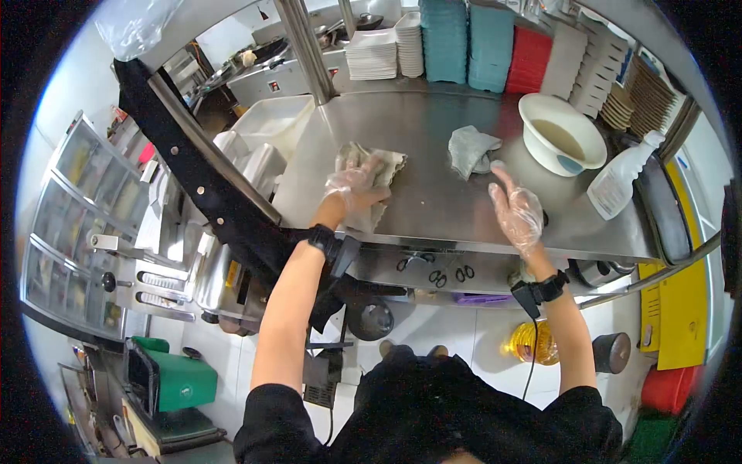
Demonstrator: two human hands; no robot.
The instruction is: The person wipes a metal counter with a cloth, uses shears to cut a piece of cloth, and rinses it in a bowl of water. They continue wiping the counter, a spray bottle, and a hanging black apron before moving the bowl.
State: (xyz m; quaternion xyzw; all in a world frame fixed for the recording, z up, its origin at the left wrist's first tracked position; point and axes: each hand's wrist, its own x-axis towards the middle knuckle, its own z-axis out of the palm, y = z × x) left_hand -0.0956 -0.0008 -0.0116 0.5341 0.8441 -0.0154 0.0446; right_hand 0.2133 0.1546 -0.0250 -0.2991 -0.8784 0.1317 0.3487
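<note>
A: Report the left hand (357, 185).
B: Its grip is open, palm down on the beige cloth (394, 164), which lies on the steel counter (421, 185).
A: And the right hand (519, 216)?
B: Its grip is wide, fingertips near the grey cloth (471, 150); contact cannot be determined.
A: Adjacent items?
B: A white bowl (547, 141) contains liquid; a spray bottle (618, 183) is beside it.
A: Markings?
B: The bottle's print is illegible.

Teal stacked trays (445, 42) stand beside red trays (529, 60); the wheelie bin (185, 380) is green, the spray bottle (623, 179) white.
</note>
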